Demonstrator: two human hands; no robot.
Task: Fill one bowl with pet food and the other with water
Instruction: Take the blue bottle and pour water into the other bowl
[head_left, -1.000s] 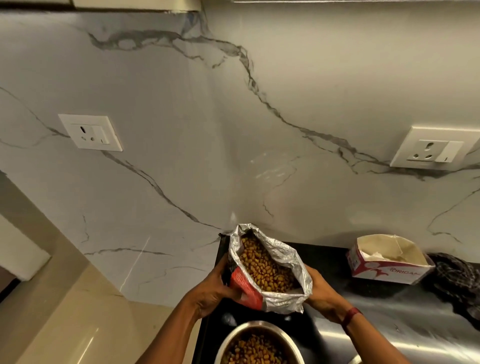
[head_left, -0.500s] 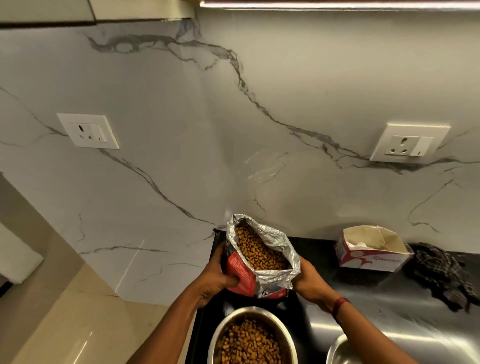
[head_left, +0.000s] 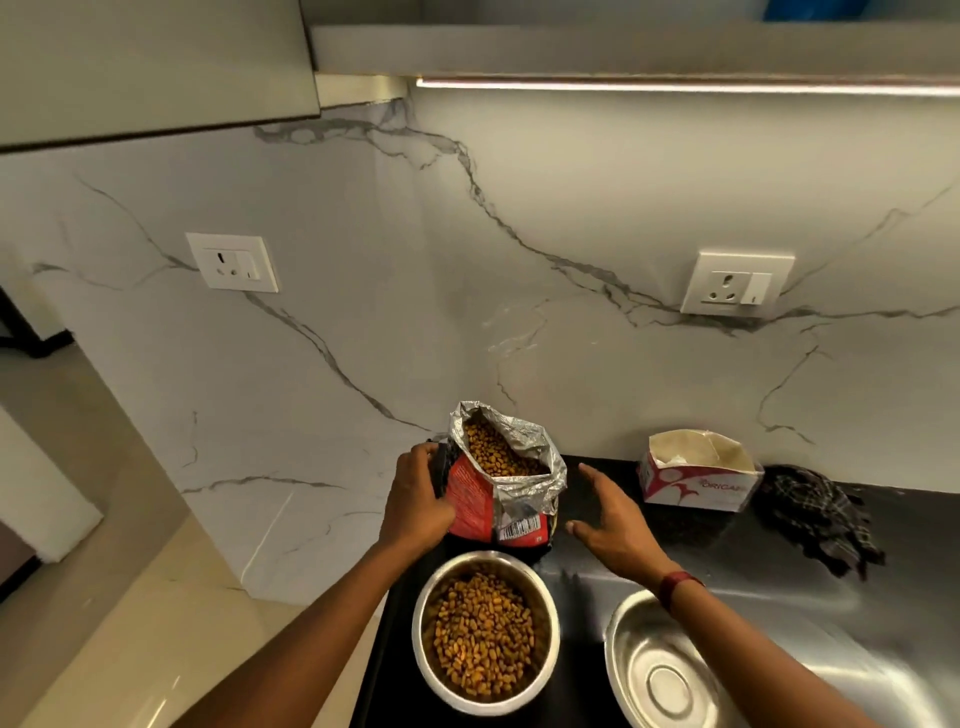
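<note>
A red pet food bag (head_left: 475, 499) with a silver foil lining stands upright and open on the black counter (head_left: 597, 514), brown kibble showing inside. My left hand (head_left: 418, 501) grips the bag's left side. My right hand (head_left: 608, 525) hovers just right of the bag, fingers spread, holding nothing. In front of the bag sits a steel bowl (head_left: 485, 631) full of kibble. To its right lies a second steel bowl (head_left: 660, 670), empty, partly under my right forearm.
A red and white cardboard box (head_left: 696, 480) stands open at the back of the counter by the marble wall. A dark checked cloth (head_left: 821, 514) lies crumpled to its right. Two wall sockets (head_left: 234, 262) are above. The counter's left edge drops to a beige floor.
The bag has come down from a tilted hold onto the counter behind the bowl. My right hand has let go of it and moved away to the right. The view has tipped downward.
</note>
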